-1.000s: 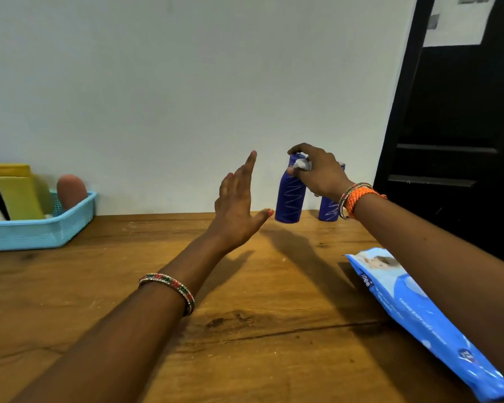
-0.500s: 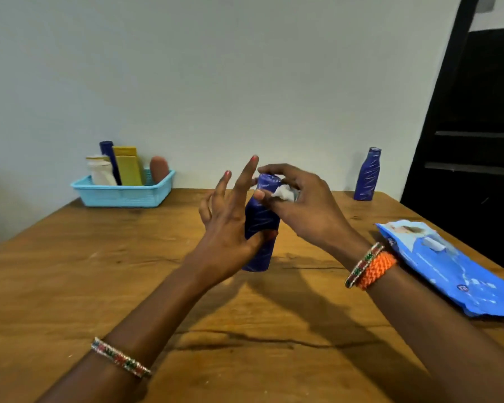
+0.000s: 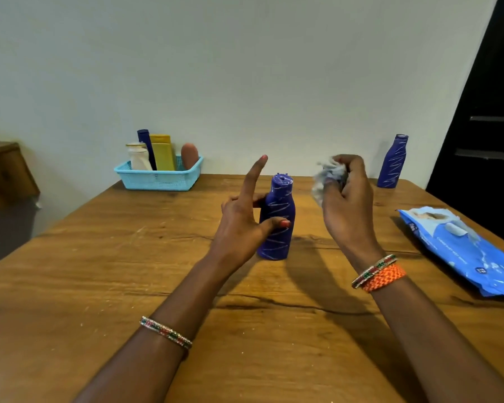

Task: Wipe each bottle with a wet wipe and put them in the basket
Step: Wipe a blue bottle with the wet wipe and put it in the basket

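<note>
Moved: your right hand [image 3: 346, 199] has lifted off the bottle [image 3: 277, 219], wet wipe [image 3: 326, 175] bunched in its fist.
Left hand [image 3: 245, 225]: pinching the bottle, forefinger raised.
Around: mesh basket [image 3: 157, 178] far left, second bottle [image 3: 392, 161] far right, glossy wipes pack [image 3: 463, 251] right.

Left hand [image 3: 242, 225] loosely cupped, forefinger raised; right hand [image 3: 346, 199] clenched, lifted.

The blue wipes pack [image 3: 460, 251], lying on the bench [image 3: 99, 271] to the right of the right grip [image 3: 344, 199], carries white print too blurred to read. The bottles' markings are only zigzag lines, not lettering.
</note>
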